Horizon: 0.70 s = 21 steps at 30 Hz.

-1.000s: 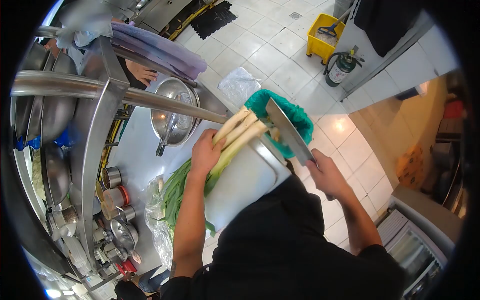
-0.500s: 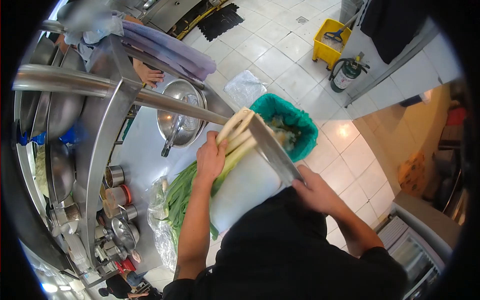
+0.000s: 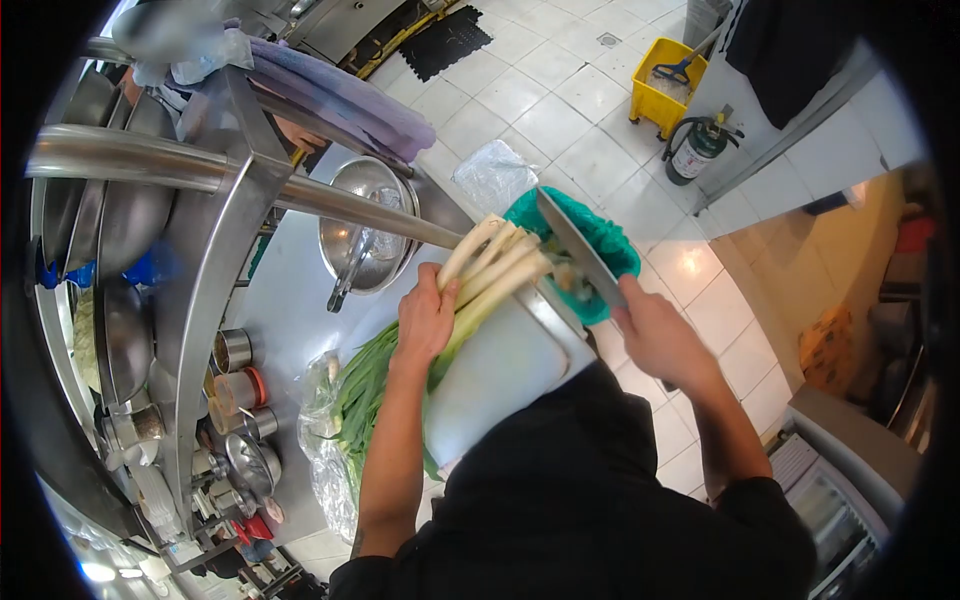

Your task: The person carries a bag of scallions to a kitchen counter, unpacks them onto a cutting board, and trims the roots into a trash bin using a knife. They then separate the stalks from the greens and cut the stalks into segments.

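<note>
My left hand (image 3: 427,318) is closed round a bunch of leeks (image 3: 497,277), near their white ends. Their green leaves trail back under my left forearm. The bunch lies over a white cutting board (image 3: 490,375) on the steel counter. In my right hand (image 3: 660,335) is a wide-bladed knife (image 3: 578,245), its handle hidden by my fingers. The blade is apart from the leeks, tilted over a bin with a green liner (image 3: 625,262). Scraps inside the bin show only in part behind the blade.
Steel bowls with tongs (image 3: 365,225) stand on the counter left of the leeks. A steel rail (image 3: 370,213) crosses above them. Plastic wrap (image 3: 325,450) lies by the leaves. On the floor are a yellow bucket (image 3: 650,110) and a fire extinguisher (image 3: 692,155). Another person's hand (image 3: 298,135) shows at upper left.
My right hand has carried the knife from against the white leek ends, away to the right, over the bin. My left hand keeps its hold. The other person's hand has drawn back.
</note>
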{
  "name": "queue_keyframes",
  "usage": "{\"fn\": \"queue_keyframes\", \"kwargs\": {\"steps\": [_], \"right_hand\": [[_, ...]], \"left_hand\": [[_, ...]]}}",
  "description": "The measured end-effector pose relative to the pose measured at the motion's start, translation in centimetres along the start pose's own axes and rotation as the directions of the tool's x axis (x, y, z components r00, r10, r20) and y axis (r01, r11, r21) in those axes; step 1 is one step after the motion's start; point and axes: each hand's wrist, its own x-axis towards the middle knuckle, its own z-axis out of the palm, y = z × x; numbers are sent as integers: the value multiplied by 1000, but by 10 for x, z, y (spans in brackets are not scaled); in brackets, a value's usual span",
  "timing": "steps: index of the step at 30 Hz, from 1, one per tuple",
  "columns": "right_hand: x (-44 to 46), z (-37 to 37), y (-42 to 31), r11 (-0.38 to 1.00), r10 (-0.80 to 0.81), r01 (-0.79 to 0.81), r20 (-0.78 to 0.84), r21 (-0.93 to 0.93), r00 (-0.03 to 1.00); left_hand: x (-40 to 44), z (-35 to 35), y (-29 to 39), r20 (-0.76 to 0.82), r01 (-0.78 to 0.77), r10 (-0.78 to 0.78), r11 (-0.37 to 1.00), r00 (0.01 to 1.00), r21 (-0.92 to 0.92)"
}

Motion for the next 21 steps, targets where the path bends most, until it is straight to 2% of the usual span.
{"fn": "queue_keyframes", "kwargs": {"steps": [1,3,5,6,8,11,15,17,18,19,20,21], "right_hand": [[1,-4,2,999,22,-23,-18,-44,1000],[-3,-9,-1,999,32,-32,-30,-8,999],[-10,-12,-11,996,54,-60,79,70,995],[-12,-7,-11,995,57,-63,83,73,995],[-13,2,-9,992,-30,7,183,123,983],[-6,3,-10,992,-11,-21,250,126,968],[3,-13,0,998,19,-29,161,60,987],[7,-18,9,999,14,-17,-57,-48,998],[7,-23,8,997,76,-76,-39,0,996],[7,-25,9,997,76,-76,-41,-1,996],[5,-25,11,993,90,-88,-18,78,996],[4,-25,12,983,101,-101,9,155,995]], "left_hand": [[1,1,0,0,-6,6,1000,1000,6],[3,3,-2,-8,-15,15,1000,1000,10],[0,4,-4,-8,-9,10,1000,1000,17],[0,4,-4,-8,-8,9,1000,1000,22],[2,3,-2,-9,-15,15,999,1000,30],[0,1,0,-3,6,-6,1000,1000,5],[-2,-1,-1,-8,13,-13,1000,1000,-12],[-4,2,-1,-3,11,-11,1000,1000,-27],[-6,6,-2,10,-11,11,1000,1000,-12],[-8,10,-3,23,-32,32,999,999,4],[-11,15,-3,22,-31,31,1000,999,2],[-16,20,-3,8,-132,132,988,991,74]]}}
